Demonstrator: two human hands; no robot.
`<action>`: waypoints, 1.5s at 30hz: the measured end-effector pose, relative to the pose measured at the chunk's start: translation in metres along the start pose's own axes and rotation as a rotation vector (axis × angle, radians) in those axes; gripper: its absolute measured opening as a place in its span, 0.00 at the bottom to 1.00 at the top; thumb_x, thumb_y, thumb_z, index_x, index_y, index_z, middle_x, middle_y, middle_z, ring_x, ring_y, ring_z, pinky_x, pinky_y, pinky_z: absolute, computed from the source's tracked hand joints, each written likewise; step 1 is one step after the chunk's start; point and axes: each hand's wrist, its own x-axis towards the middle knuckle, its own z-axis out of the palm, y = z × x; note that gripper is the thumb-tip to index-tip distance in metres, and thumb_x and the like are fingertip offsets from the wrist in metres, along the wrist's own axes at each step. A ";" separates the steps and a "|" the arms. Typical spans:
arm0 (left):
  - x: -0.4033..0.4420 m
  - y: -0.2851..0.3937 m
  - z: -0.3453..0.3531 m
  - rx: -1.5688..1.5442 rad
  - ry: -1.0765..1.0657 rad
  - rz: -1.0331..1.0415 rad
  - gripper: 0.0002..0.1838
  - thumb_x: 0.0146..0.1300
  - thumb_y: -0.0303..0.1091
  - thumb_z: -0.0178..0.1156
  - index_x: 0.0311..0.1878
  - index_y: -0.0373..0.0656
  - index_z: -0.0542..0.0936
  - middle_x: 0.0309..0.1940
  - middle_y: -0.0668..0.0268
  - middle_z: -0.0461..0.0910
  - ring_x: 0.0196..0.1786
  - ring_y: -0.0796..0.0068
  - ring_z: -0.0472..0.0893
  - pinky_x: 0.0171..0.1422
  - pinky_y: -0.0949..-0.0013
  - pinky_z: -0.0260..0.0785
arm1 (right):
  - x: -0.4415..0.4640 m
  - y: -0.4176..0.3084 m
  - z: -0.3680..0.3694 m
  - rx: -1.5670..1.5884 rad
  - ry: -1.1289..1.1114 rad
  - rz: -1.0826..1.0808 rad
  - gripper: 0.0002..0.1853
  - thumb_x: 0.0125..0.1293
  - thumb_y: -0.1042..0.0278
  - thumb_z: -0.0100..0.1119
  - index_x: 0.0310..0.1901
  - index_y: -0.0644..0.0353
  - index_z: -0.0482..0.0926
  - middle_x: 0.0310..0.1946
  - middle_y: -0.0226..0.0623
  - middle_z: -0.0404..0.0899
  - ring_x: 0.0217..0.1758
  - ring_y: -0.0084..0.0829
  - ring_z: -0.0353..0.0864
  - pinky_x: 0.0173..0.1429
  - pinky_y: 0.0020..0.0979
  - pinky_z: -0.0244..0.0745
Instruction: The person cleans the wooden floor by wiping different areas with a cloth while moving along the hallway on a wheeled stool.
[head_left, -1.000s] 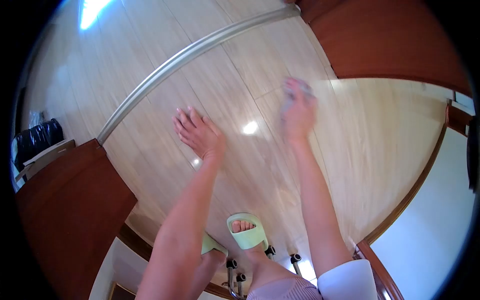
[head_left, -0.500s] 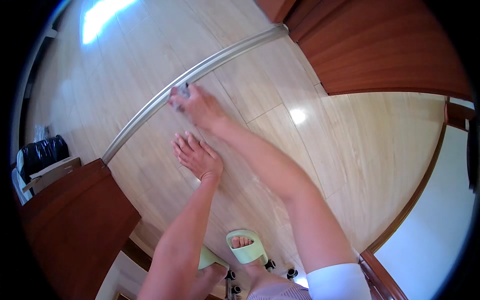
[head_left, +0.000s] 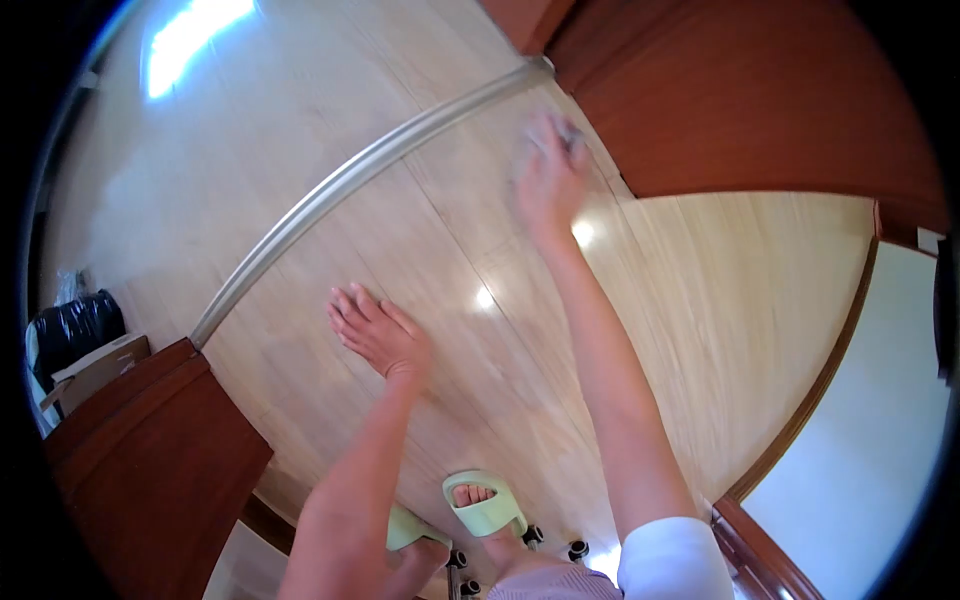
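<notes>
Left hand: (head_left: 380, 335) open, palm down on the floor, fingers slightly spread; nothing held.
Right hand: (head_left: 553, 190) fingers bent around a grey cloth; blurred, so exact finger placement cannot be told.
Grey cloth: (head_left: 568, 133) soft, bunched, edges smeared; under the right hand at the floor, between the metal strip and the right-hand wooden panel, near both.
Floor: (head_left: 470, 390) pale wood-grain planks, smooth and glossy, thin dark seams, bright spots of reflected light.
Metal strip: (head_left: 350, 178) silvery, narrow, smooth; appears as a long curve across the planks, ahead of both hands.
Right-hand wooden panel: (head_left: 750, 110) reddish brown, flat, fine grain.
Left-hand wooden panel: (head_left: 150, 460) same reddish brown, straight edges.
Beside left-hand panel: black bag, (head_left: 80, 328) shiny, wrinkled plastic, next to a cardboard box (head_left: 103, 372) with matt brown sides.
Footwear: light-green slippers, (head_left: 490, 515) thick, rounded, open-toed.
Casters: (head_left: 533, 537) small, round, black, just behind the slippers.
Sleeve: (head_left: 672, 560) white fabric on the right arm.
</notes>
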 end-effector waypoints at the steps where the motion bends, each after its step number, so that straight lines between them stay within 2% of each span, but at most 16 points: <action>1: 0.001 -0.001 0.001 0.013 -0.002 0.005 0.28 0.73 0.39 0.47 0.74 0.41 0.63 0.78 0.50 0.55 0.80 0.43 0.50 0.80 0.39 0.43 | 0.016 -0.015 0.015 0.077 -0.004 -0.008 0.21 0.70 0.70 0.52 0.65 0.49 0.74 0.63 0.55 0.69 0.64 0.52 0.72 0.65 0.47 0.70; 6: 0.002 -0.003 0.004 0.024 0.002 0.010 0.28 0.74 0.40 0.47 0.74 0.41 0.63 0.78 0.50 0.55 0.80 0.43 0.50 0.80 0.38 0.42 | 0.060 0.005 0.055 -0.080 -0.145 0.161 0.20 0.72 0.65 0.52 0.65 0.50 0.73 0.62 0.52 0.69 0.64 0.50 0.72 0.65 0.46 0.71; 8: 0.003 -0.005 0.006 0.028 -0.016 -0.009 0.28 0.74 0.41 0.46 0.74 0.41 0.63 0.78 0.50 0.55 0.81 0.43 0.49 0.80 0.38 0.42 | 0.053 0.020 0.028 0.269 -0.054 0.500 0.20 0.73 0.65 0.52 0.65 0.50 0.73 0.63 0.52 0.69 0.65 0.49 0.72 0.66 0.43 0.72; 11: 0.003 -0.008 0.011 0.016 -0.032 -0.010 0.29 0.73 0.42 0.46 0.74 0.42 0.63 0.78 0.50 0.54 0.81 0.43 0.47 0.80 0.37 0.41 | 0.003 0.058 -0.039 -0.191 -0.271 0.365 0.22 0.73 0.63 0.52 0.68 0.47 0.72 0.68 0.50 0.67 0.67 0.47 0.70 0.67 0.41 0.73; 14: 0.004 -0.006 0.007 0.029 -0.049 -0.020 0.29 0.73 0.41 0.46 0.74 0.42 0.62 0.79 0.50 0.52 0.81 0.43 0.47 0.80 0.38 0.41 | -0.068 0.090 -0.103 -0.340 -0.257 0.432 0.32 0.64 0.77 0.57 0.70 0.46 0.70 0.72 0.47 0.61 0.70 0.50 0.67 0.67 0.42 0.73; 18: 0.005 -0.005 0.007 0.020 -0.054 -0.041 0.29 0.74 0.41 0.45 0.75 0.42 0.62 0.79 0.51 0.51 0.81 0.43 0.46 0.80 0.38 0.39 | -0.141 0.109 -0.137 -0.370 -0.108 0.614 0.37 0.58 0.80 0.61 0.72 0.47 0.67 0.68 0.48 0.66 0.66 0.50 0.70 0.64 0.41 0.73; 21: 0.000 -0.002 0.004 0.010 -0.045 -0.024 0.28 0.74 0.40 0.45 0.75 0.42 0.61 0.79 0.51 0.52 0.81 0.43 0.48 0.80 0.38 0.39 | -0.121 -0.010 -0.095 -0.067 -0.061 0.150 0.28 0.62 0.79 0.55 0.65 0.49 0.73 0.57 0.47 0.74 0.55 0.52 0.75 0.59 0.45 0.72; 23: 0.000 -0.003 0.009 0.001 -0.001 -0.012 0.29 0.74 0.40 0.45 0.75 0.41 0.61 0.79 0.51 0.52 0.81 0.42 0.48 0.80 0.38 0.40 | -0.123 -0.058 -0.031 0.082 -0.126 0.059 0.18 0.75 0.53 0.51 0.59 0.52 0.75 0.54 0.48 0.76 0.53 0.51 0.77 0.58 0.44 0.72; 25: 0.000 -0.002 0.011 0.014 -0.022 -0.029 0.28 0.73 0.40 0.46 0.74 0.41 0.62 0.78 0.50 0.53 0.80 0.42 0.49 0.79 0.38 0.41 | -0.133 -0.094 0.035 0.351 -0.396 0.272 0.22 0.77 0.48 0.45 0.60 0.53 0.75 0.54 0.50 0.76 0.54 0.52 0.77 0.58 0.45 0.72; 29: 0.003 -0.007 0.011 0.049 -0.026 -0.004 0.29 0.71 0.39 0.48 0.73 0.40 0.64 0.78 0.49 0.54 0.80 0.41 0.49 0.80 0.39 0.41 | -0.112 -0.077 0.031 -0.071 -0.500 -0.158 0.21 0.76 0.50 0.48 0.63 0.52 0.73 0.53 0.50 0.76 0.56 0.51 0.76 0.60 0.46 0.72; 32: 0.005 -0.006 0.010 0.036 -0.019 0.000 0.29 0.70 0.38 0.50 0.73 0.39 0.65 0.78 0.48 0.54 0.81 0.41 0.48 0.80 0.40 0.39 | -0.087 -0.017 -0.031 -0.099 -0.393 0.073 0.33 0.57 0.78 0.62 0.66 0.45 0.72 0.58 0.43 0.74 0.59 0.47 0.74 0.62 0.43 0.73; 34: 0.005 -0.005 0.010 0.034 -0.032 -0.014 0.30 0.69 0.38 0.50 0.73 0.39 0.64 0.78 0.48 0.53 0.81 0.41 0.48 0.81 0.40 0.39 | -0.085 0.038 -0.079 -0.190 -0.242 0.033 0.40 0.53 0.85 0.63 0.68 0.41 0.71 0.61 0.44 0.71 0.64 0.47 0.72 0.64 0.44 0.73; 37: 0.005 -0.005 0.008 0.006 -0.049 -0.023 0.30 0.68 0.37 0.51 0.73 0.39 0.64 0.78 0.47 0.53 0.81 0.40 0.47 0.81 0.40 0.38 | -0.095 0.113 -0.136 -0.492 -0.276 0.509 0.36 0.59 0.81 0.59 0.69 0.37 0.71 0.68 0.50 0.65 0.66 0.49 0.72 0.67 0.46 0.72; 39: 0.006 -0.006 0.007 -0.004 -0.061 -0.023 0.30 0.68 0.37 0.51 0.72 0.38 0.64 0.78 0.47 0.53 0.81 0.40 0.47 0.81 0.39 0.38 | -0.112 0.132 -0.152 -0.409 -0.060 0.553 0.30 0.63 0.76 0.56 0.68 0.44 0.72 0.65 0.50 0.69 0.64 0.51 0.74 0.66 0.45 0.71; 42: 0.008 -0.004 0.004 -0.017 -0.068 -0.028 0.30 0.68 0.37 0.51 0.72 0.38 0.65 0.78 0.46 0.53 0.81 0.39 0.47 0.81 0.39 0.38 | -0.136 0.103 -0.144 -0.406 0.061 -0.010 0.26 0.65 0.75 0.53 0.66 0.55 0.73 0.62 0.49 0.74 0.62 0.52 0.74 0.64 0.44 0.70; 45: 0.006 -0.002 0.001 -0.027 -0.065 -0.019 0.29 0.68 0.37 0.51 0.71 0.38 0.65 0.77 0.45 0.53 0.81 0.39 0.47 0.81 0.38 0.38 | -0.154 -0.025 -0.093 -0.102 -0.255 0.004 0.21 0.71 0.67 0.49 0.64 0.56 0.75 0.57 0.48 0.77 0.62 0.50 0.74 0.64 0.43 0.71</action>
